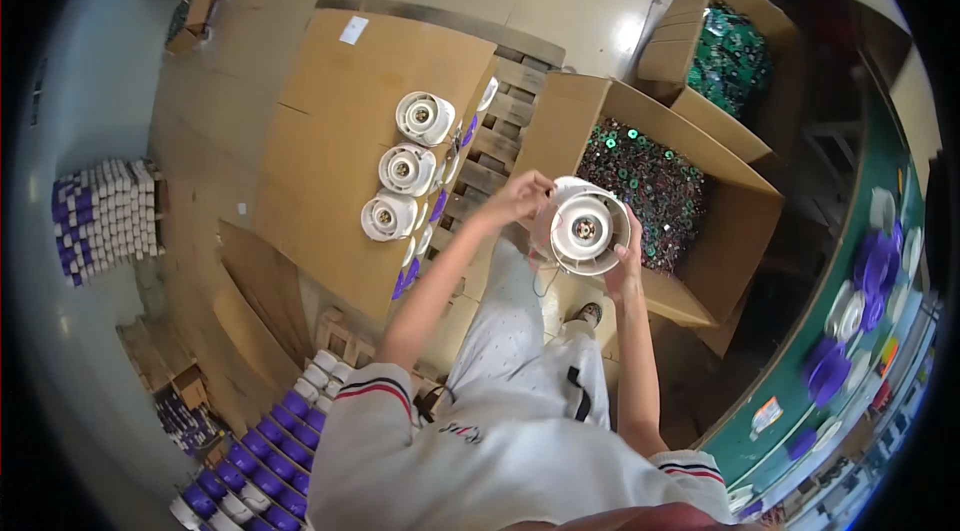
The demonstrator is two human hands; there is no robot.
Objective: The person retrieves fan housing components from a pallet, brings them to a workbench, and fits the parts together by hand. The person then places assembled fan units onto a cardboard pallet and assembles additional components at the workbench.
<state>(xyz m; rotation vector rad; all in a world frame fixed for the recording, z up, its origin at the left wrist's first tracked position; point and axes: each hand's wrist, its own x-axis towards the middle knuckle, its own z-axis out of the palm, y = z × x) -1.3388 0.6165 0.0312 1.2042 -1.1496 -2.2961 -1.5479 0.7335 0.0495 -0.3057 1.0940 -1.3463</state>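
My right hand (625, 256) grips the rim of a white round plastic housing (590, 228) with a small brass-coloured part at its centre. The housing's open face is turned up towards me. Beside its upper left edge, the fingers of my left hand (522, 199) are curled and pinched together; what is between them is too small to tell. Thin reddish and dark wires (540, 276) hang in loops at the housing's lower left. Three similar white housings (406, 169) stand in a row at the edge of a large cardboard sheet (335, 151).
To the right, one open carton (735, 276) holds many small dark and green parts; another carton (665, 56) holds green circuit boards. A green workbench (740, 441) carries purple and white pieces. Purple and white stacks (255, 471) stand at lower left, near a wooden pallet (510, 101).
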